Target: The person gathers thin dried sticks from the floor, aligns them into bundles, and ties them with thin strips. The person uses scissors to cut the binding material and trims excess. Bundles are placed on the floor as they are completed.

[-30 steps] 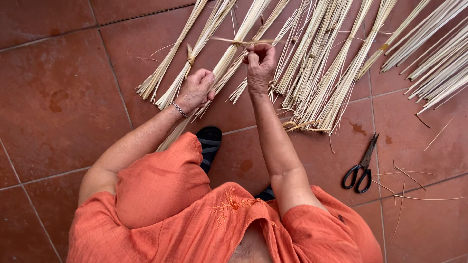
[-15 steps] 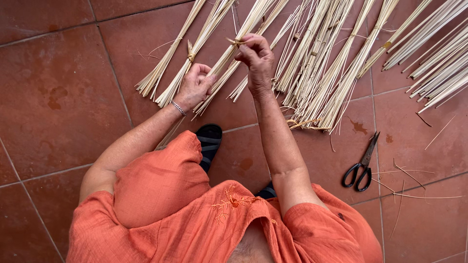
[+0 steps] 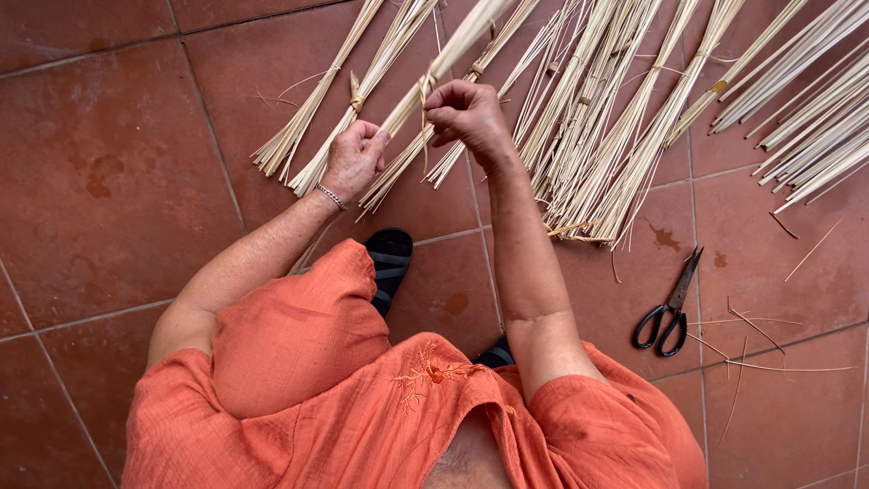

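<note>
The right hand (image 3: 463, 113) is closed, pinching a thin tie strip (image 3: 424, 95) where it wraps a bundle of pale straw stalks (image 3: 425, 81). A second ago that strip stretched sideways between both hands; now it sits snug against the bundle, which suggests the binding is being pulled tight. The left hand (image 3: 353, 158) is closed around the same bundle just below the tie, steadying it. The bundle slants up and away from the hands, above a reddish tiled floor (image 3: 109, 181). Beside the bundle, to its left, lie 2 tied bundles (image 3: 317, 118); to its right, a wide spread of loose stalks (image 3: 615, 136). Black scissors (image 3: 672, 303) lie well to the right of the bundle, shut, on the floor.
</note>
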